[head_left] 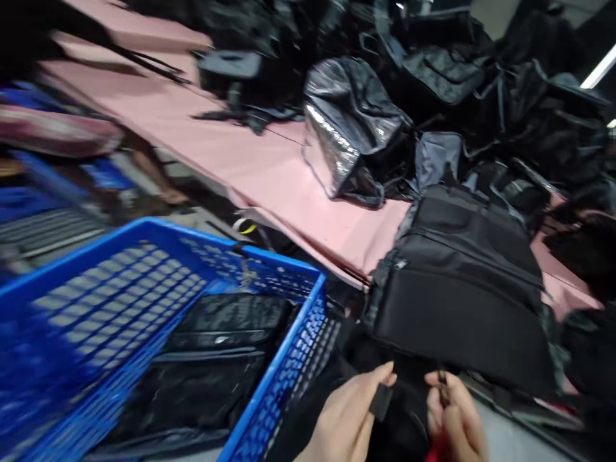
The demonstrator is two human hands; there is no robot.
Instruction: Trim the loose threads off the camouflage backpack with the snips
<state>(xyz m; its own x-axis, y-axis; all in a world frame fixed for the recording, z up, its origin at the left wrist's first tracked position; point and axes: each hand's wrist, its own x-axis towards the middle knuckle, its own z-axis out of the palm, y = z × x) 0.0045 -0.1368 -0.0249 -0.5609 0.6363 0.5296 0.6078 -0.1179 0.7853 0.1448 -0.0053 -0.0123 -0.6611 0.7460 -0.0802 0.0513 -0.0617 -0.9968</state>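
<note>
Both hands, left (344, 417) and right (455, 414), pinched straps of a black backpack (457, 289), steadying it beside the blue crate (269, 385).

black backpack (457, 289) | zipped, lying flat | table edge, lower end overhanging | strap (381, 401) pinched
</note>
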